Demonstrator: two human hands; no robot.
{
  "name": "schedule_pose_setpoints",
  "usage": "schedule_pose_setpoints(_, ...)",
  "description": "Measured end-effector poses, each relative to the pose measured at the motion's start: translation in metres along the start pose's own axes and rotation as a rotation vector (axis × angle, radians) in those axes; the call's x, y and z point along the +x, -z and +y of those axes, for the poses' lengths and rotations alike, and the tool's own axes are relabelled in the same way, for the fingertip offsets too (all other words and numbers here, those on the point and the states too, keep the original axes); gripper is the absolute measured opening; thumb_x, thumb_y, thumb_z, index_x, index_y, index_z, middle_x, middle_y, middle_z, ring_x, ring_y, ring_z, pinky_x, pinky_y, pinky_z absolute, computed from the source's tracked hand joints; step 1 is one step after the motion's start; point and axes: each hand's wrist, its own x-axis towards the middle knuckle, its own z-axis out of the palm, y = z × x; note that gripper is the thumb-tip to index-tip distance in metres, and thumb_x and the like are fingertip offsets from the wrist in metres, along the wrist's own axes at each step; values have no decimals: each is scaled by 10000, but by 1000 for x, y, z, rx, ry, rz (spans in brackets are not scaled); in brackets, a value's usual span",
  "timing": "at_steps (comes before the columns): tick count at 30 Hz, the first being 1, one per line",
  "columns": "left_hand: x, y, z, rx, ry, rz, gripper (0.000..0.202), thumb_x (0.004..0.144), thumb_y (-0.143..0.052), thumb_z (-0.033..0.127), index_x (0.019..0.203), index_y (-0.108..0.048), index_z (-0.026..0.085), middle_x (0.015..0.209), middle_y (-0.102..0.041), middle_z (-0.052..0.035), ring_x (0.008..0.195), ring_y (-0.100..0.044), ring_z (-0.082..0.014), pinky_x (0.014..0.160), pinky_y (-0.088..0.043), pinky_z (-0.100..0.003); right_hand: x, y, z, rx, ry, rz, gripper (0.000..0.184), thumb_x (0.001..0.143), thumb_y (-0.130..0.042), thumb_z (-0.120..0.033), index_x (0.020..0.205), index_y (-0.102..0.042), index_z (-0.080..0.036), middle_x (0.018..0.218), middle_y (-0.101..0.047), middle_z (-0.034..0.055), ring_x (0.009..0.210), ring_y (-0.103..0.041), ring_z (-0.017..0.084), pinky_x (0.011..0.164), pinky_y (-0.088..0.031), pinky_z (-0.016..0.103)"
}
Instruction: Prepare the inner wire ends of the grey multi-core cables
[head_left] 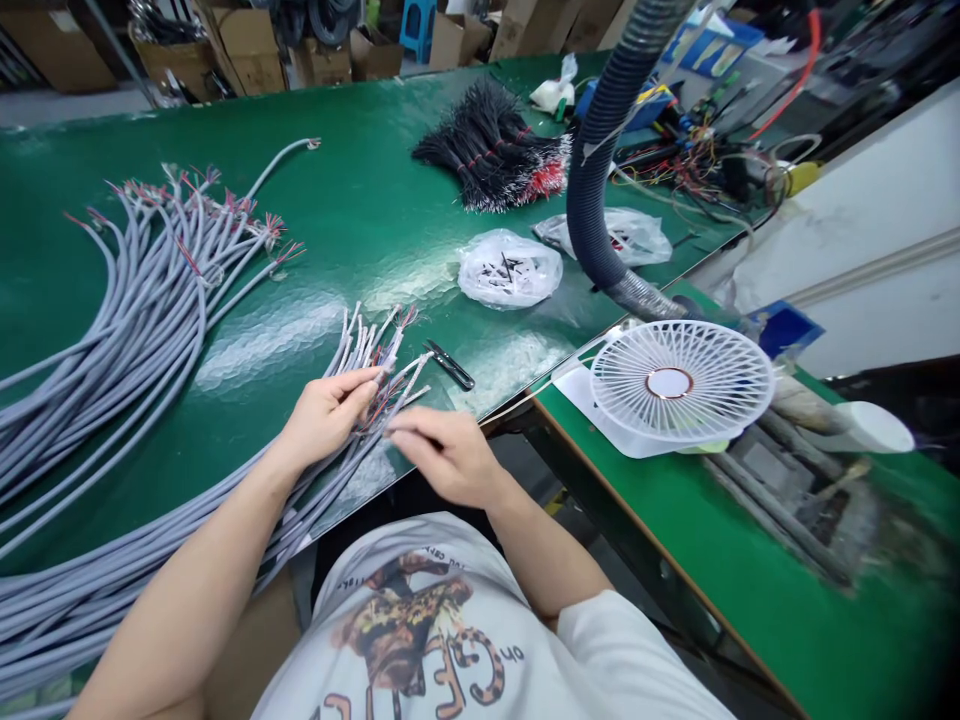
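Note:
My left hand (328,418) is closed in a pinch on the end of a grey cable, among the stripped ends of a bundle of grey cables (195,520) lying along the table's front edge. Thin red and pale wires (384,392) fan out beside its fingertips. Just right of these wires, my right hand (450,456) has thumb and fingers pressed together; whatever they hold is too small and blurred to make out. Black-handled thread snips (450,366) lie on the green table (360,190) beyond the right hand.
A second pile of grey cables (150,290) lies at left. Farther back are black wire bundles (495,145) and a plastic bag of small dark pieces (510,270). A black hose (600,150) and a white fan (682,382) stand at right. A gap separates the two tables.

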Motion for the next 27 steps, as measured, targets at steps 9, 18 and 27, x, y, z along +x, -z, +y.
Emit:
schedule_pose_setpoints(9, 4, 3, -2, -156, 20, 25, 446, 790, -627, 380, 1142, -685, 113, 504, -465, 49, 457, -370, -74, 470, -303, -204, 0, -1, 25, -93, -178, 144, 312, 947, -423, -261, 1165, -637, -201, 904, -705, 58, 917, -678, 178, 795, -534, 300)
schedule_pose_setpoints(18, 1, 2, 2, -134, 13, 19, 460, 767, -628, 395, 1104, -700, 91, 504, -462, 45, 461, -361, -77, 466, -293, -214, 1, -5, 32, -136, -209, 115, 314, 933, -425, -262, 1134, -657, -196, 769, -668, 42, 809, -669, 177, 708, -521, 287)
schedule_pose_setpoints(27, -1, -1, -4, -11, 3, 1, 401, 793, -608, 416, 1055, -663, 118, 588, -590, 12, 500, -489, -109, 518, -387, -223, 11, -8, 42, -65, -239, 103, 274, 936, -428, -300, 1019, -654, -168, 618, -570, -5, 579, -540, 119, 574, -435, 230)
